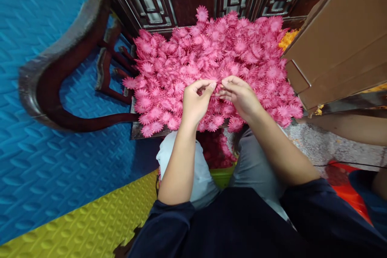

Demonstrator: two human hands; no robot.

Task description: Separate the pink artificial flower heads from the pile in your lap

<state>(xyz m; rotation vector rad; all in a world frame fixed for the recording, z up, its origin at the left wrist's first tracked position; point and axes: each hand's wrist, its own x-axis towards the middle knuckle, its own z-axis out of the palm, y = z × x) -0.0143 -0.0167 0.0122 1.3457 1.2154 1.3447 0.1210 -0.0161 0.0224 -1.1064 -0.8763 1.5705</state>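
Observation:
A thick heap of pink artificial flower heads (242, 46) covers a dark wooden seat (142, 131) before me. Above the heap's near middle, my left hand (195, 98) is closed, thumb and forefinger pinching the edge of a pink flower head (213, 75). From the other side my right hand (242, 94) pinches the same flower head, its other fingers loosely curled below. The held flower blends with those behind it, so its exact outline is hard to make out.
The seat's curved armrest (60, 68) rises at the left over blue matting (121, 165). A cardboard box (338, 36) stands at the right with orange flowers (288, 39) behind its edge. Between my knees is a green container (222, 176). Another person's limb (353, 129) reaches in at right.

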